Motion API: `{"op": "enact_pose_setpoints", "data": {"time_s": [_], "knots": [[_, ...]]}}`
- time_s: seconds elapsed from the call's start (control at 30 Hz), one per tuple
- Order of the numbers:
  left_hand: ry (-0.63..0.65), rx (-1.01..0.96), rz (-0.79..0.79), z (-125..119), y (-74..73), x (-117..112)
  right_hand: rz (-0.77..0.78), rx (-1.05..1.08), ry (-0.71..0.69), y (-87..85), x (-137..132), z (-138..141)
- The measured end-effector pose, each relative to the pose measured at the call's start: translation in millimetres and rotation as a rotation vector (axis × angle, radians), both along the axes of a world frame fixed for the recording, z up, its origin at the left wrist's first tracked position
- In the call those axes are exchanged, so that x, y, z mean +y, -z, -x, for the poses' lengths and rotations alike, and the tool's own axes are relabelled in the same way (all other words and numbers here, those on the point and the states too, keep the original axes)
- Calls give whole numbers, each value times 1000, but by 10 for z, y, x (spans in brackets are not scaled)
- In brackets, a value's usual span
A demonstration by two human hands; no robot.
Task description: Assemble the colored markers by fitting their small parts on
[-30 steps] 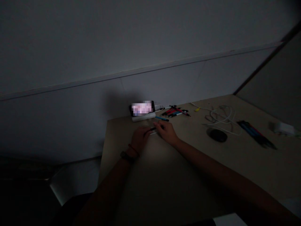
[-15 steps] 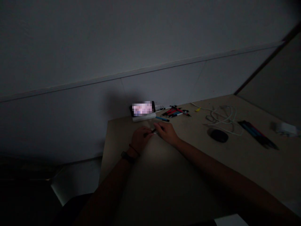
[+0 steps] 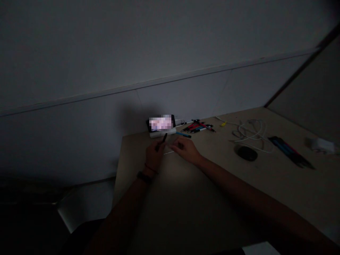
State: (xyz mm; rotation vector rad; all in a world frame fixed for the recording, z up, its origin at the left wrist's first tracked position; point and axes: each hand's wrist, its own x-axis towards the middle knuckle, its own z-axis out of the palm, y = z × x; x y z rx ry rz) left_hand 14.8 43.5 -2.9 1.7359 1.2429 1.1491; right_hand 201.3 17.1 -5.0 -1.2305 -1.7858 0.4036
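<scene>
The room is dim. My left hand (image 3: 153, 154) is closed around a dark pen barrel (image 3: 162, 141) that tilts up and away from the beige table (image 3: 212, 184). My right hand (image 3: 185, 149) rests just to its right, fingers curled over a thin pale rod (image 3: 169, 152), apparently a refill, that lies on the table between the two hands. Its grip on the rod is hard to make out. A dark watch and a thin band sit on my left wrist.
A lit phone (image 3: 160, 123) leans on a white block against the wall. Several pens (image 3: 198, 126) lie right of it, one blue pen (image 3: 183, 134) nearer my hands. Farther right are a coiled white cable (image 3: 249, 132), a black mouse (image 3: 247, 153) and more pens (image 3: 290, 151).
My left hand has lifted and tilted the dark pen piece upward, apart from my right hand. The thin pale rod now shows between the hands.
</scene>
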Motion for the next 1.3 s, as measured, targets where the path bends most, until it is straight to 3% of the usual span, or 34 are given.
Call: {"op": "enact_pose_setpoints", "data": {"time_s": [0.1,0.17,0.57,0.9,1.13,1.3], "knots": [[-26,-109,50,5,-43,10,-42,-184,-133,22,6,4],[-26,-128,70,7,-63,11,-43,-293,-147,32,1,9],[120,57,26,4,12,0,30,-474,81,17,-5,-6],[243,83,47,14,-26,-36,78,-330,178,-10,1,-17],[216,98,40,9,-28,-30,52,-157,36,5,-16,-4],[164,95,32,11,-2,-10,14,-70,63,-6,-31,4]]}}
